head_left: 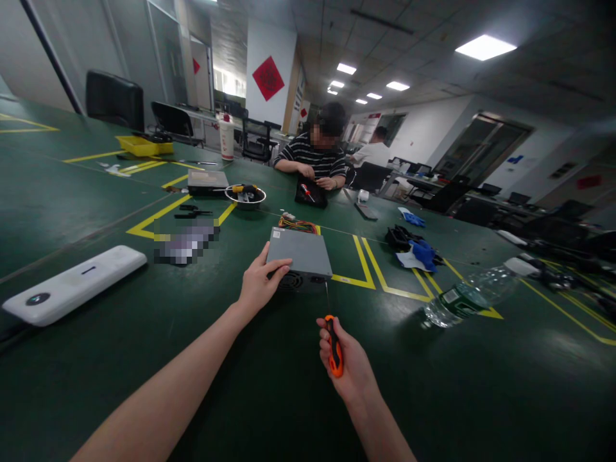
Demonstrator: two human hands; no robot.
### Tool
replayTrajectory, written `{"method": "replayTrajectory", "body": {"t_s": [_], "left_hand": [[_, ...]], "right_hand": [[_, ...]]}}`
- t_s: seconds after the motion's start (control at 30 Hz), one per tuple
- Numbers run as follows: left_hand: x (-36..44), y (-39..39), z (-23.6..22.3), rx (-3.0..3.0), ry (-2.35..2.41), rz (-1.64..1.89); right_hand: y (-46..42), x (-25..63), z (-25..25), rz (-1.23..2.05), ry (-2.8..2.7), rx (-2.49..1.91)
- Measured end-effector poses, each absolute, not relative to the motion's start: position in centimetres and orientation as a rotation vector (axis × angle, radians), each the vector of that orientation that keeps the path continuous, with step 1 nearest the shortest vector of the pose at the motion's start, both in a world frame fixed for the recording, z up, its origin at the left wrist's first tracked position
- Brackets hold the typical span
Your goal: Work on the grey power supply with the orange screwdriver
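Your left hand (260, 282) is resting on the near left corner of the power supply (301, 258), which is sitting on the bench (144, 359) ahead of you. Your right hand (344, 366) is gripping a screwdriver (333, 350) just before it. A bottle (469, 294) is lying to the right, a remote (72, 285) to the left.

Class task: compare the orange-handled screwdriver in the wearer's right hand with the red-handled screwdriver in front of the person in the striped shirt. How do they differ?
The orange-handled screwdriver is gripped in the right hand, its thin shaft aimed at the grey metal power supply box; the red-handled screwdriver lies on a black pad, with that person's hands beside it. The orange one looks larger, being nearer the camera. Both lie over the green table.
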State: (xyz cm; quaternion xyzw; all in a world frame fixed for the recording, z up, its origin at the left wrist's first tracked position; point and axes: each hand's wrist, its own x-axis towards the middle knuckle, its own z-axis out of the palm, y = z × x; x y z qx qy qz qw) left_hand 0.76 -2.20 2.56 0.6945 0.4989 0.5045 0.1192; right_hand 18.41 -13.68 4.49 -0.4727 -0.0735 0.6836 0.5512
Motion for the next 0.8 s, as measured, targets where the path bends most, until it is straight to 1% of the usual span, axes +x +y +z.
{"method": "replayTrajectory", "body": {"t_s": [0.13, 0.33, 0.4, 0.57, 0.8], "left_hand": [[0.8, -2.2, 2.5, 2.021, 1.448, 1.473], [0.8, -2.4, 2.7, 1.984, 1.448, 1.462], [0.8, -2.2, 2.7, 1.887, 1.417, 1.494], [0.8, -1.1, 2.0, 1.489, 1.340, 1.529], [0.7, -0.7, 1.7, 1.339, 1.220, 1.471]], "right_hand": [[-13.6, 18.5, 4.3, 1.600, -0.240, -1.105], [-13.7, 18.7, 3.8, 1.217, -0.547, -1.415], [-13.9, 18.7, 3.6, 1.157, -0.627, -1.472], [-14.1, 18.8, 3.6, 1.228, -0.601, -1.425], [-13.8, 18.8, 4.2, 1.474, -0.221, -1.212]]}}
